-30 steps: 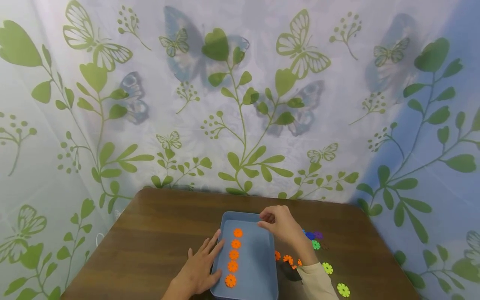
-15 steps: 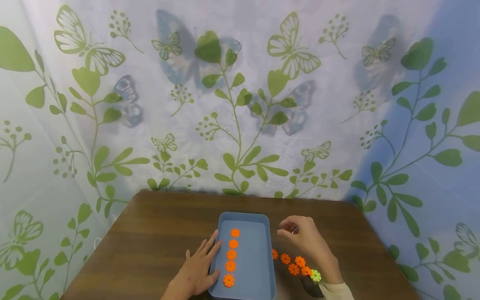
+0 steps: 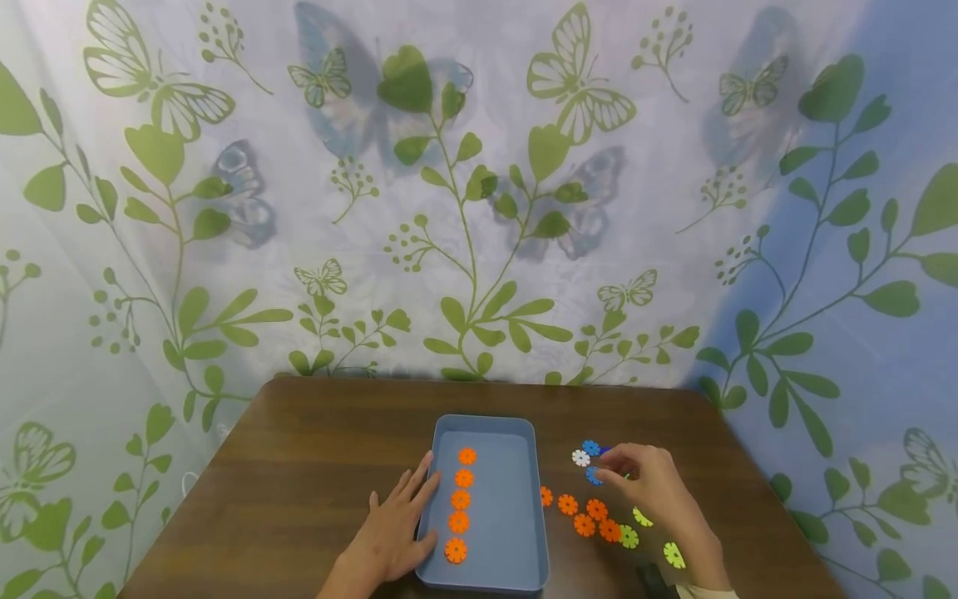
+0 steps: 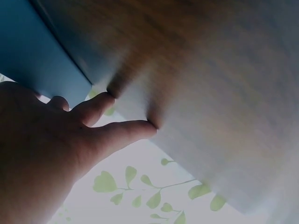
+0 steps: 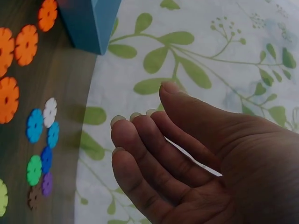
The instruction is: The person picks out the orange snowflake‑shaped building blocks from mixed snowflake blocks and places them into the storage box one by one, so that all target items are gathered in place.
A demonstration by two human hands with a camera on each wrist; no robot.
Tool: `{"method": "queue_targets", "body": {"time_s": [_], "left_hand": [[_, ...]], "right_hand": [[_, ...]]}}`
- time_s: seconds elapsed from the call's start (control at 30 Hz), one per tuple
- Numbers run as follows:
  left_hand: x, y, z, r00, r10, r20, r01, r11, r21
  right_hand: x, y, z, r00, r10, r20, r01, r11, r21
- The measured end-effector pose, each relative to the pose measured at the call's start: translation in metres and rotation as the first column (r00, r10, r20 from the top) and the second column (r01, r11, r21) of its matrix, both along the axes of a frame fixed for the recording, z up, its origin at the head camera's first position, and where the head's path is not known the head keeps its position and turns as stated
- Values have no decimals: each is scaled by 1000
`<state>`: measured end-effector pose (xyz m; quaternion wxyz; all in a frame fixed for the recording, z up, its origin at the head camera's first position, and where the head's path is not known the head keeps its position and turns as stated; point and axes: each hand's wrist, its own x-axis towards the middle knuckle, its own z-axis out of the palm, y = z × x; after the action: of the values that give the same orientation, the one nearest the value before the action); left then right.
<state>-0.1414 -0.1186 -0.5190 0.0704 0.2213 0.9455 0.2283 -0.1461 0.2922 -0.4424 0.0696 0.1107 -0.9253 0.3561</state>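
Note:
A blue-grey tray (image 3: 505, 499) holds a column of several orange flower-shaped discs (image 3: 460, 500) along its left side. My left hand (image 3: 391, 526) rests at the tray's left rim, fingers spread; in the left wrist view two of its fingertips touch the wooden table (image 4: 224, 93). My right hand (image 3: 659, 482) hovers right of the tray, over the small coloured discs. In the right wrist view its fingers are loosely bent, thumb apart, with nothing between them. Near it lie a white disc (image 5: 50, 112), blue discs (image 5: 34, 125), a green disc (image 5: 34, 170) and a purple disc (image 5: 47, 184).
More orange discs (image 3: 584, 524) lie just right of the tray, one against its rim. Yellow-green discs (image 3: 629, 537) are farther right, partly behind the right forearm. A brown disc (image 5: 34, 197) blends into the table. A patterned cloth (image 3: 479, 208) hangs behind the table's back edge.
My right hand has moved from above the tray's right rim to the right, over the coloured discs. The left hand and the orange column stay as they were; the head view has shifted slightly.

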Motion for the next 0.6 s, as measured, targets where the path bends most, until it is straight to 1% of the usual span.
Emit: {"method": "queue_targets", "body": {"time_s": [0.17,0.27,0.43,0.6], "left_hand": [[0,0,0,1000,0,-7,0,1000,-6],[0,0,0,1000,0,-12,0,1000,-7],[1,0,2,1000,3,-1,-3,1000,-4],[1,1,1,1000,7,5,-7,1000,-3]], "right_hand": [[7,16,-9,996,-25,91,26,1000,-11],[11,23,-17,993,-8,119,9,1000,-8],[13,28,-28,989,27,145,-24,1000,-18],[12,30,-33,986,11,166,-9,1000,-14]]}}
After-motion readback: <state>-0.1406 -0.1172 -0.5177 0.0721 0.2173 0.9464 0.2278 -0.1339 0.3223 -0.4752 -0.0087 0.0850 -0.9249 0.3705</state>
